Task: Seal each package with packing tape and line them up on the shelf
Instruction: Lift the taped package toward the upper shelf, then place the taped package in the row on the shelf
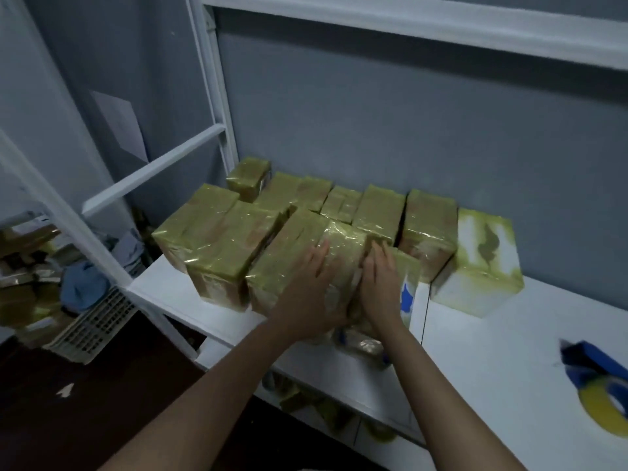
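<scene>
Head view, near to far. A blue tape dispenser (598, 385) carrying a yellowish roll lies idle at the near right of the white shelf (492, 341), well apart from both hands. Two bare forearms reach in from the lower edge. The left hand (306, 290) lies flat against the left face of a tape-wrapped package (343, 263). The right hand (380, 287) presses the opposite face. The fingers of both look nearly straight, though blur softens the detail, so the package is clamped between two palms rather than gripped by curled fingers. It stands at the front edge of the shelf, in the gap between the front-row packages (221, 253) on the left and a partly taped white box (475, 266) further right.

Handling, as judged: the glossy tape skin is probably slippery under dry palms. The squared corners suggest a stiff carton beneath, which should tolerate firm side pressure. Its weight cannot be read, though the use of both hands hints at some heft. The best hold appears to be on the two broad side faces, low down, with the thumbs over the top edge if the package has to be lifted. Sliding it along the shelf avoids a lift altogether.

Beyond stand the back-row packages (295, 190), close together against the grey wall (407, 113).
</scene>
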